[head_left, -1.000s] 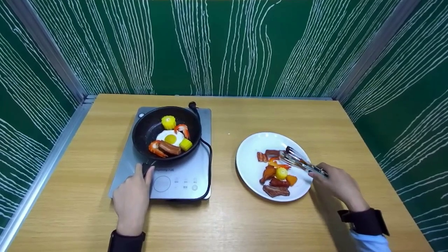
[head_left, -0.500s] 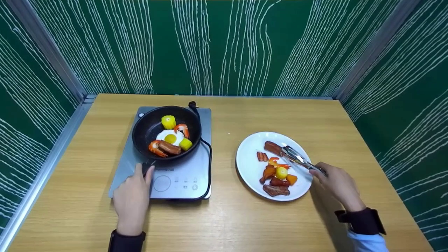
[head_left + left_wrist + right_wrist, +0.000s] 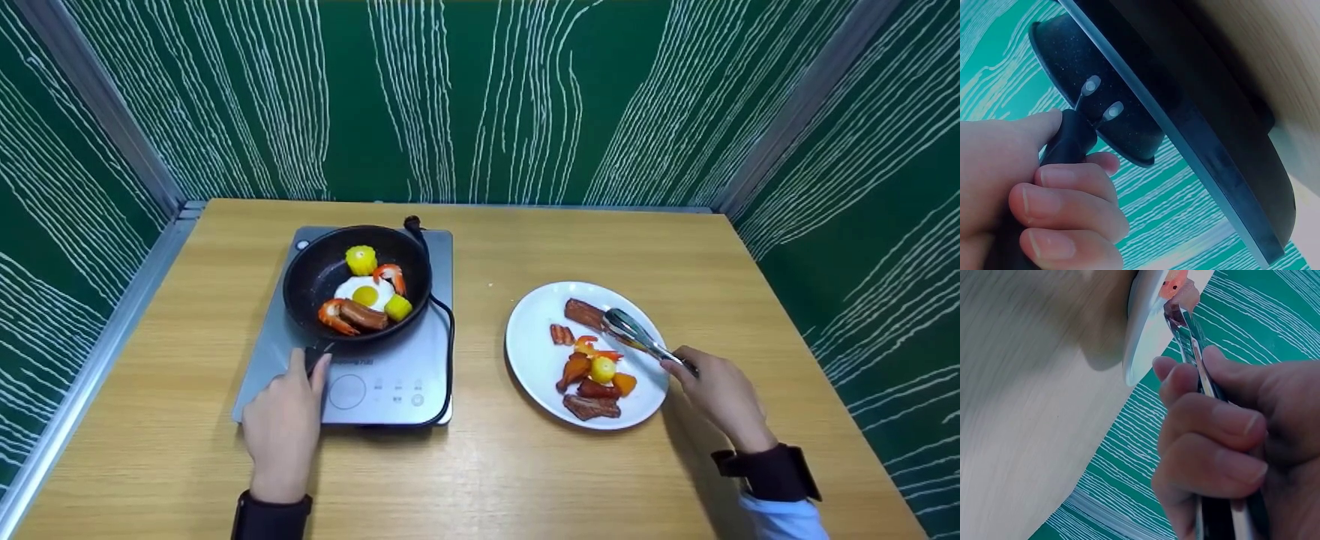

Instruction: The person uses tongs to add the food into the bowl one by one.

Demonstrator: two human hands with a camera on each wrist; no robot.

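My left hand (image 3: 281, 427) grips the black handle (image 3: 1067, 140) of a dark frying pan (image 3: 307, 281). Inside the pan lie a fried egg (image 3: 366, 297), two corn pieces, two shrimp and a sausage-like brown piece (image 3: 364, 316). Over at the right, my right hand (image 3: 724, 394) holds metal tongs (image 3: 637, 332), fingers curled round their arms. The tips of the tongs are at the right end of a brown strip of meat (image 3: 582, 313) on the white plate (image 3: 534, 322). In the right wrist view, a dark reddish piece (image 3: 1175, 314) shows between the tips.
The pan sits on a silver induction cooker (image 3: 266, 386) with a black cable (image 3: 452, 352) along its right side. More food lies on the plate, including a corn piece (image 3: 603, 369) and a rib-like piece (image 3: 591, 407). Green, white-streaked walls (image 3: 510, 112) enclose the table.
The meat strip has swung to a slant, its left end farther back on the plate. The tongs have rolled over in the right hand, which shifted slightly left. The left hand stays put.
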